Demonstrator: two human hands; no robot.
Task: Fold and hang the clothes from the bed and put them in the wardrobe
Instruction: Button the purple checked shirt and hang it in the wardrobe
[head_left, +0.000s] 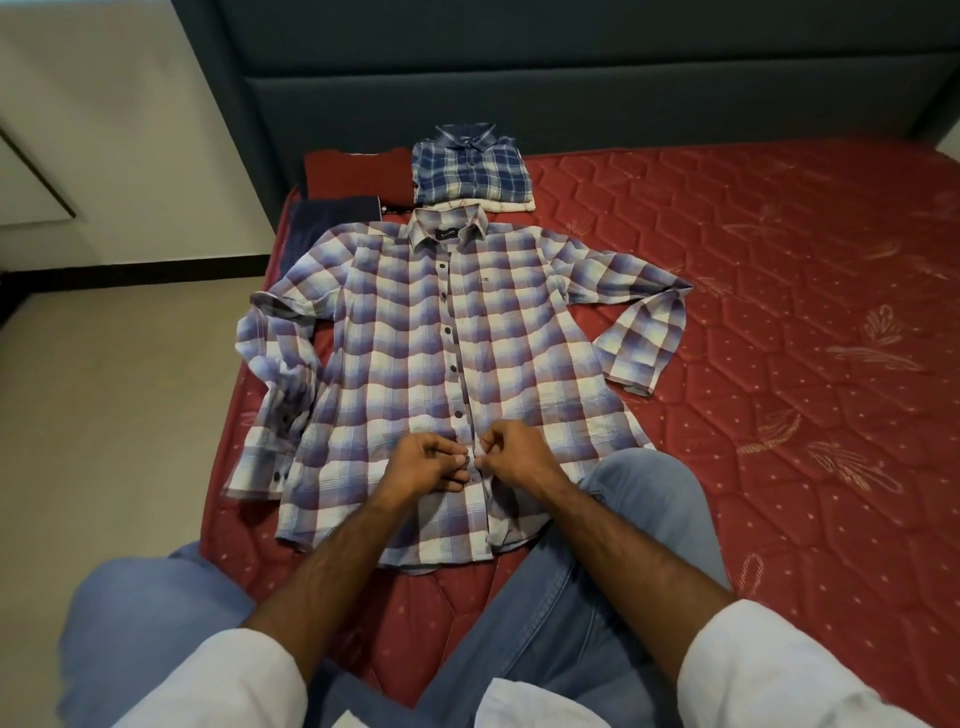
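Red mattress (779, 312): checked shirt (415, 338) spread flat, both hands pinching its placket.

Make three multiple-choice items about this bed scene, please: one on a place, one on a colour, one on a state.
1. Where does the folded blue plaid shirt lie?
A. beyond the spread shirt's collar
B. on the floor
C. on the person's knee

2. What colour is the mattress?
A. green
B. red
C. white

3. What are the two hands doing?
A. resting open on the mattress
B. lifting a sleeve
C. pinching the front placket near the hem

Key: 1 A, it sits near the headboard, past the spread plaid shirt. 2 B, the quilted surface is red. 3 C, the left hand and the right hand meet at a low button.
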